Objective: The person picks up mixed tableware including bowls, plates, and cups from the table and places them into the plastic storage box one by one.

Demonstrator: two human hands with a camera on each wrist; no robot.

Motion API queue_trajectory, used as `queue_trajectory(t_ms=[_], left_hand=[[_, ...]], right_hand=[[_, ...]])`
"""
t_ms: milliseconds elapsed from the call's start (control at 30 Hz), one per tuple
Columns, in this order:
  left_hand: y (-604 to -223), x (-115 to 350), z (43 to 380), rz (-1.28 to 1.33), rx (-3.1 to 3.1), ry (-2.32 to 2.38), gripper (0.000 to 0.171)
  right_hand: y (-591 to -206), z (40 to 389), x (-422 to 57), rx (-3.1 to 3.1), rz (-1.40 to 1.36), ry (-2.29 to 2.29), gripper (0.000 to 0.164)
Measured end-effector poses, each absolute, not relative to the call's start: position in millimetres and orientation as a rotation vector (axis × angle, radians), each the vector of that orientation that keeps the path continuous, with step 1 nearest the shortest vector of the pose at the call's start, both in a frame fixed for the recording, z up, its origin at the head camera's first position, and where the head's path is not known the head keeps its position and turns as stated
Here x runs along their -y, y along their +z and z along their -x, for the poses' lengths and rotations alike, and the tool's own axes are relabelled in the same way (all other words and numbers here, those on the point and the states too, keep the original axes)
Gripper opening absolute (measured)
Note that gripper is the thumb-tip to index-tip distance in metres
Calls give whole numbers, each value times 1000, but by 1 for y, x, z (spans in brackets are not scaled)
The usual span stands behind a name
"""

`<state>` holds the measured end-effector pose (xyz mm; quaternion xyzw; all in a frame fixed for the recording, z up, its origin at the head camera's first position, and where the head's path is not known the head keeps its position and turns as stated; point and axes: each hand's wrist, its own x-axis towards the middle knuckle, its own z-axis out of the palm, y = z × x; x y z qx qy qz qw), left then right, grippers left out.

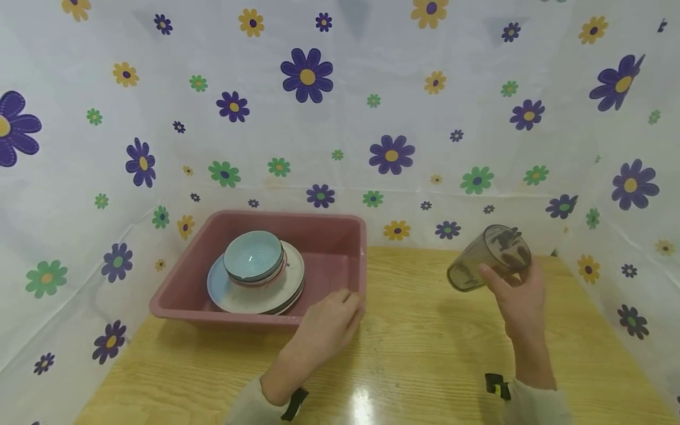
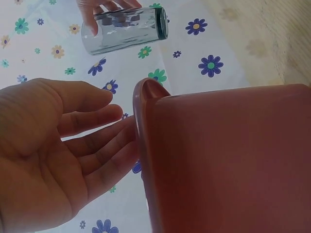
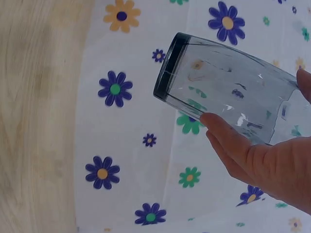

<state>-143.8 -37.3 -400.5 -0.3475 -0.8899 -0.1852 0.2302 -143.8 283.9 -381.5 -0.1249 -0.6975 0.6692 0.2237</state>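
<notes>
A tinted clear drinking glass with a thick dark base is held tilted above the table's right side by my right hand. Its base points down and left in the head view, its mouth up and right. My left hand is at the near right corner of a dusky pink plastic basin. Seen from the left wrist, the left hand's fingers are extended and touch the rim; some fingertips are hidden behind it.
Inside the basin, a light blue bowl tops a small stack of bowls on several plates, left of centre. The wooden table is bounded at the back and sides by a white flowered sheet.
</notes>
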Motion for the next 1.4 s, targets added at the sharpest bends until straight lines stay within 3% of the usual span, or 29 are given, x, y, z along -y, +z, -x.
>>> queue_trajectory(t_ms=[333, 567, 667, 1400], left_hand=[[-396, 36, 146, 987, 2350, -586, 24], [-390, 34, 142, 1030, 2304, -651, 70], [-389, 33, 140, 1054, 2290, -664, 79], [-381, 34, 130, 1147, 2264, -822, 96]], right_hand=[[-375, 129, -255, 2061, 158, 1833, 82], [-369, 123, -242, 2117, -61, 1796, 83], [-366, 119, -238, 2134, -130, 1807, 84], [-369, 96, -190, 2320, -624, 1705, 88]])
